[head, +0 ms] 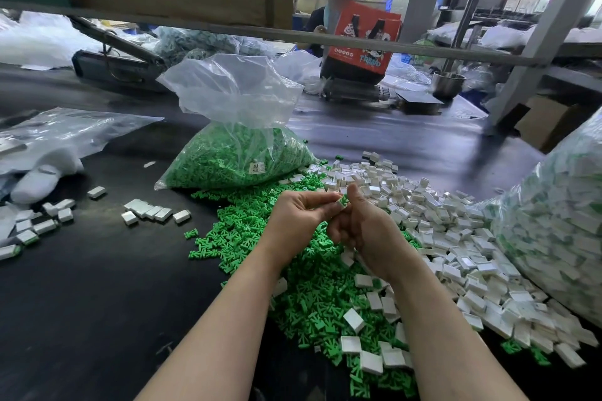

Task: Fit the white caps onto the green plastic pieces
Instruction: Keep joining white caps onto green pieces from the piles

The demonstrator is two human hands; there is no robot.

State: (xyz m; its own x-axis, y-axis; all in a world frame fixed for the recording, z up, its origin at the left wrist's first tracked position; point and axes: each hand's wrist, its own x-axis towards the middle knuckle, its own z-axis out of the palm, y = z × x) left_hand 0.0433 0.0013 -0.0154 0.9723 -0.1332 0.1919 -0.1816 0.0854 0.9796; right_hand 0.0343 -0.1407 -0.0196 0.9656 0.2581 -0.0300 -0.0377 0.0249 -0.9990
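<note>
pinched one capped piece [342, 202] between left grip [301, 218] and right grip [361, 228], fingers curled. held above green pieces [306, 290] and white caps [456, 238] on worktop [97, 303].

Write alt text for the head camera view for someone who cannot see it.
Two bare hands, left hand and right hand, together pinch a small white cap with a green plastic piece above a loose green pile on a dark table. White rectangular caps lie heaped to the right.
</note>
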